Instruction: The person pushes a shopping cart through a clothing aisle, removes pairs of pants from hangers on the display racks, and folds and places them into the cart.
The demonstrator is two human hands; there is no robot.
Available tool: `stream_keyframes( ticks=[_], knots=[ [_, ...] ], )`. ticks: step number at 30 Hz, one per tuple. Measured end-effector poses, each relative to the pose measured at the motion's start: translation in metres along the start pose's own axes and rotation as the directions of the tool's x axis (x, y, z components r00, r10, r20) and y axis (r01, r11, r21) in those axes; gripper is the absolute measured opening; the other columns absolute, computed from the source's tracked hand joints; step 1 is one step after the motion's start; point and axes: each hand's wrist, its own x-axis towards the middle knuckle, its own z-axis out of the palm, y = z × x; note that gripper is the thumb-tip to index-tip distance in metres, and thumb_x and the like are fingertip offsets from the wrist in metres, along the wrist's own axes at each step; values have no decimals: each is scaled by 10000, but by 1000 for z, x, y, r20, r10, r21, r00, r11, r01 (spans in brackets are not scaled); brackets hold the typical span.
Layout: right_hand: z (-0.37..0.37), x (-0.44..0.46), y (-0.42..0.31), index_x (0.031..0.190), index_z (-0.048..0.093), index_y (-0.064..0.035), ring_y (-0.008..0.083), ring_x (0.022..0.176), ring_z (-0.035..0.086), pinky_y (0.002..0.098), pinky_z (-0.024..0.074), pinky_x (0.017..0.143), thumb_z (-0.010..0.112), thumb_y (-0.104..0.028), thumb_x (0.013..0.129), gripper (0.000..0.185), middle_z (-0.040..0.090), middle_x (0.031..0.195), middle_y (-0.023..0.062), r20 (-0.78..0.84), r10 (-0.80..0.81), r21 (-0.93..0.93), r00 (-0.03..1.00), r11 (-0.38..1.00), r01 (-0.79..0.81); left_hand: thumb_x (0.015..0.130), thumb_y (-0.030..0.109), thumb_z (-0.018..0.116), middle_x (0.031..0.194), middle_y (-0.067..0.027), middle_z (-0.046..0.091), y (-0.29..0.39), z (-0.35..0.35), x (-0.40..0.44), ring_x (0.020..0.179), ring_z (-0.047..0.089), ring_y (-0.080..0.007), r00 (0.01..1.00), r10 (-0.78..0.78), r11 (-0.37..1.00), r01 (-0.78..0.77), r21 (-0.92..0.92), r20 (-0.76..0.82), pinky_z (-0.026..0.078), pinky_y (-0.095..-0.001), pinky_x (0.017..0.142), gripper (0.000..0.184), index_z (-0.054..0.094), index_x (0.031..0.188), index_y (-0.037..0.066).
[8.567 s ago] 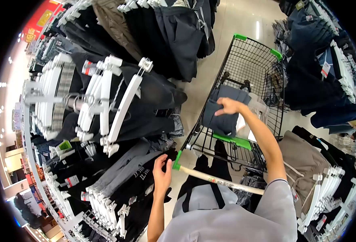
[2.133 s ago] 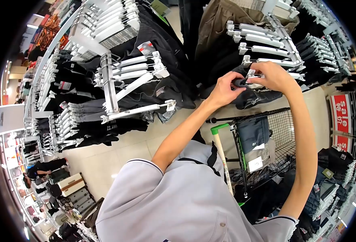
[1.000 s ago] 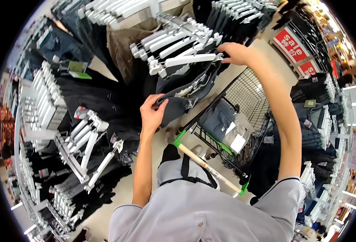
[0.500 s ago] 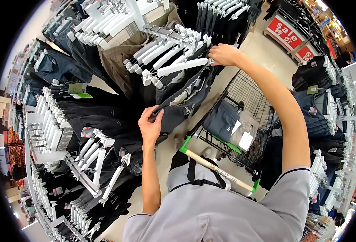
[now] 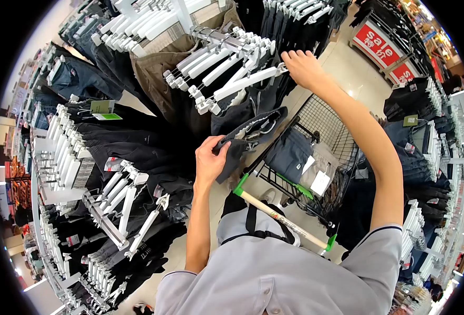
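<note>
My left hand pinches the waistband of a pair of dark grey trousers between thumb and fingers. The trousers sag below the hangers, their waistband folded, with a pale drawstring or lining showing at the opening. The far end of the waistband hangs apart from the white clip hanger. My right hand is up at that hanger's right end clip, fingers closed round it; the thumb is hidden. Other white hangers hang on the same metal rail arm.
A black wire shopping cart with a green-ended handle stands before me, holding folded dark trousers and beige trousers with white tags. Racks of dark trousers line the left. A red sale sign stands at the upper right.
The far end of the trousers' waistband has come away from the hanger clip and dropped. My left hand has moved right and slightly up with the trousers; the right hand stays at the clip.
</note>
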Motion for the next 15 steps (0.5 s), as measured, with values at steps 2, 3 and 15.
stream_keyframes(
  ticks=[2, 3, 15],
  knots=[
    [-20, -10, -17, 1074, 686, -27, 306, 1036, 703, 452, 549, 854, 720, -177, 852, 271, 712, 1035, 100, 46, -4, 165, 999, 986, -4, 896, 32, 807, 954, -54, 719, 7, -2, -5, 693, 568, -69, 999, 50, 997, -51, 56, 15, 458, -219, 608, 213, 748, 1091, -29],
    [-33, -14, -28, 975, 717, -28, 345, 1035, 712, 484, 575, 855, 733, -203, 838, 222, 723, 1055, 125, 162, -19, 271, 987, 962, -27, 898, 22, 803, 954, -53, 714, 9, -2, -7, 686, 564, -72, 998, 64, 998, -64, -2, 15, 462, -223, 601, 225, 749, 1114, -11],
    [-96, -82, -79, 1304, 548, -65, 365, 1214, 607, 522, 451, 1089, 809, -137, 762, 606, 663, 1161, 150, -90, -333, 832, 939, 493, 255, 839, -91, 807, 881, -81, 730, 167, -92, -20, 640, 589, -124, 775, 620, 740, -525, 420, -123, 398, -250, 496, 304, 768, 1124, 6]
  ],
)
